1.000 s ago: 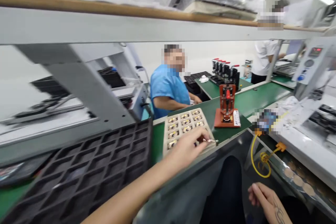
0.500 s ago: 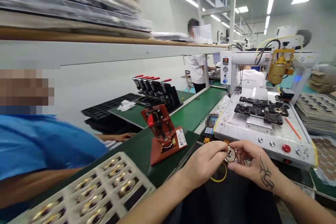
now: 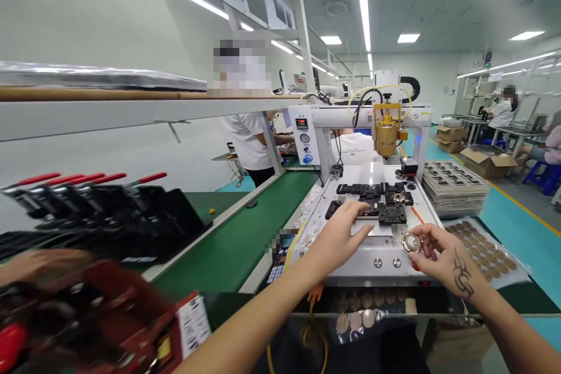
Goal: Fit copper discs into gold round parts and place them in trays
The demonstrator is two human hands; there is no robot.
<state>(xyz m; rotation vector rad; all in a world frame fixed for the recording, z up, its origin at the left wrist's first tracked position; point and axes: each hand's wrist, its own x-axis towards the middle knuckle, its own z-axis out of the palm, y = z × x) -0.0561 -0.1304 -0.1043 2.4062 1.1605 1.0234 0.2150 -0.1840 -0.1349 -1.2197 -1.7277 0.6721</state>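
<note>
Left grip (image 3: 337,238) spread, left thumb (image 3: 363,236) parted from extended left fingers (image 3: 357,208), left forearm (image 3: 263,310) below-left of that grip, right grip (image 3: 440,252) pinched, right fingers (image 3: 427,233) curled, tattooed right forearm (image 3: 504,318) below-right of it.

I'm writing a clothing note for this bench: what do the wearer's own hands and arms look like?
The left hand and right hand are ungloved, with no sleeves visible. A dark tattoo of curved, pointed strokes marks the right wrist area.
</note>
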